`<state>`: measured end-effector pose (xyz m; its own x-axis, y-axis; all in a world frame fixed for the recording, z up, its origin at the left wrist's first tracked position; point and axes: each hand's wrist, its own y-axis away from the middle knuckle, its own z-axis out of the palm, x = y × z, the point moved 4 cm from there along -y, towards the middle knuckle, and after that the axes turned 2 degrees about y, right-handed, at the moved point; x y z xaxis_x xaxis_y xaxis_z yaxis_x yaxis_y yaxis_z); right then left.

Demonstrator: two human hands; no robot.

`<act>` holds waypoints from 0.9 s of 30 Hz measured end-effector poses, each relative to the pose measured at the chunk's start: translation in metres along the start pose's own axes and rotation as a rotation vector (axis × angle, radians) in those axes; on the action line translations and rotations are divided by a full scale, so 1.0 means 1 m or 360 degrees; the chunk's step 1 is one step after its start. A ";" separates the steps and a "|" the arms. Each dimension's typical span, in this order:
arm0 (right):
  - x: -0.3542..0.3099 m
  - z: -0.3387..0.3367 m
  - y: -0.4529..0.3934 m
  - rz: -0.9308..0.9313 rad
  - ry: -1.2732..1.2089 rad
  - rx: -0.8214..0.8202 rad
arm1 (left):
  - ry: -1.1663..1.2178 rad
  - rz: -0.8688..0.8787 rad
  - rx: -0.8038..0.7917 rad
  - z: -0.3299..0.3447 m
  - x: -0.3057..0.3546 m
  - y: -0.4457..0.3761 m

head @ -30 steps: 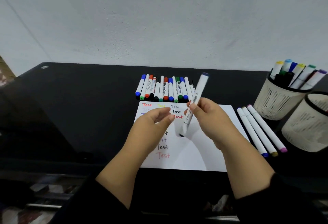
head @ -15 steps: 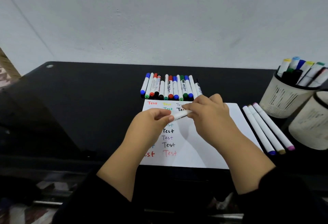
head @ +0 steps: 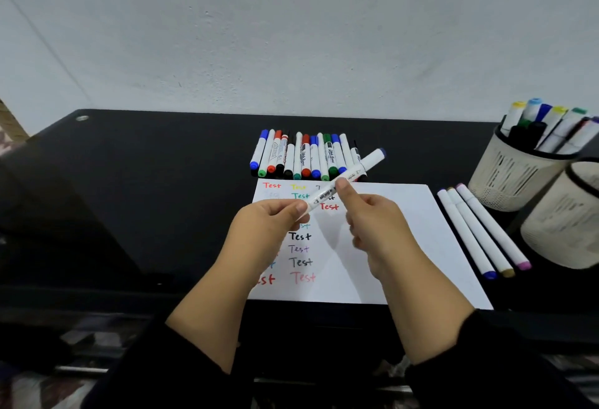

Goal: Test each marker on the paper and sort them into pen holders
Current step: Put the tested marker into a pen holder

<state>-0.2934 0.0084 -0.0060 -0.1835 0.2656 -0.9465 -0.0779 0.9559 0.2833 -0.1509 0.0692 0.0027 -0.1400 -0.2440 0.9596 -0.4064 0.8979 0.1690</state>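
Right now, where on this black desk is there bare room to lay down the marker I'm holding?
The black desk is bare left of the white paper and the marker row. The paper's right half is blank. It is crowded right: three loose white markers beside two cream pen holders.

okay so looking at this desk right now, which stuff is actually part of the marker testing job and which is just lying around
Part of the job:
- white marker, held by left hand and right hand
- paper with "Test" words
- row of markers behind the paper
- three white markers to the paper's right
- pen holder with markers
- second pen holder

Just lying about:
- nothing on the black desk that I can make out
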 end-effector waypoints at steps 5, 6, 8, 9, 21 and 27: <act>-0.003 0.004 -0.004 0.0045 -0.0217 -0.0154 | -0.0218 -0.0035 -0.0164 0.009 -0.003 0.005; -0.003 0.004 -0.006 0.0028 -0.0211 -0.0148 | -0.0236 -0.0048 -0.0175 0.009 -0.004 0.005; -0.003 0.006 -0.008 -0.0012 -0.0196 -0.0152 | -0.0255 -0.0080 -0.0184 0.009 -0.003 0.005; -0.003 0.008 -0.008 -0.0029 -0.0185 -0.0160 | -0.0273 -0.0098 -0.0188 0.010 -0.003 0.005; -0.008 -0.021 -0.031 -0.0031 -0.0484 0.0028 | -0.0238 -0.0186 -0.0075 -0.012 -0.010 -0.001; -0.006 -0.018 -0.032 -0.0001 -0.0410 0.0079 | -0.0356 -0.0092 -0.0009 -0.004 -0.011 -0.009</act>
<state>-0.3074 -0.0257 -0.0067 0.0724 0.2820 -0.9567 -0.0288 0.9594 0.2806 -0.1420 0.0657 -0.0085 -0.3136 -0.3699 0.8745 -0.4144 0.8820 0.2245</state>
